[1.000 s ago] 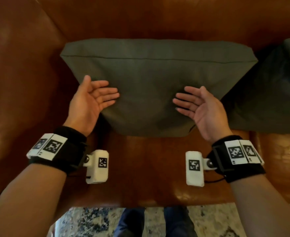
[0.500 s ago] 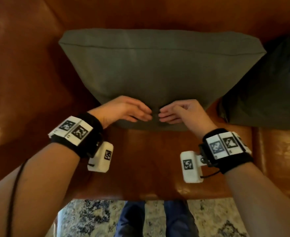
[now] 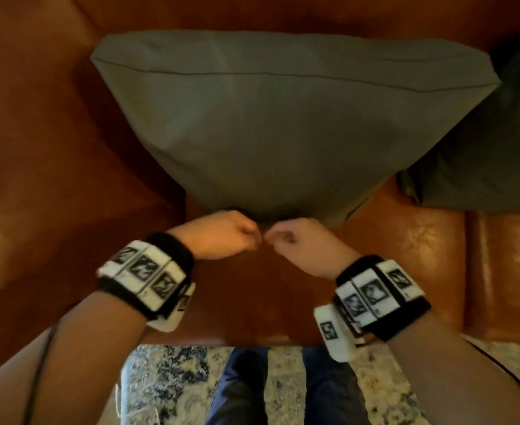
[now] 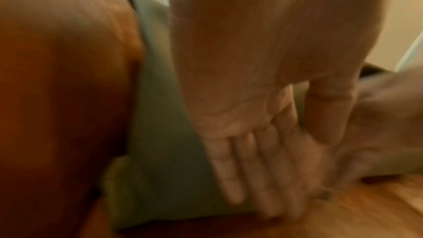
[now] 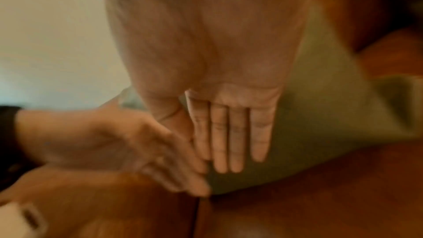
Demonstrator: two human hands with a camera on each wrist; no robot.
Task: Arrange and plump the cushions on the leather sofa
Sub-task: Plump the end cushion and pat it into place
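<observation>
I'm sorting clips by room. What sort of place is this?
Probably a home living room: a brown leather sofa, a grey-green fabric cushion leaning on its backrest, and a patterned blue-and-cream rug underfoot.

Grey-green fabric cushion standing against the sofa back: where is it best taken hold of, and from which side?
Take the grey-green fabric cushion by its two upper corners, one hand from each side. It stands upright on the brown leather sofa, widest along the seamed top, and both corners are free.

Matt cloth cushion [image 3: 283, 118], glossy leather sofa [image 3: 53, 148]
</observation>
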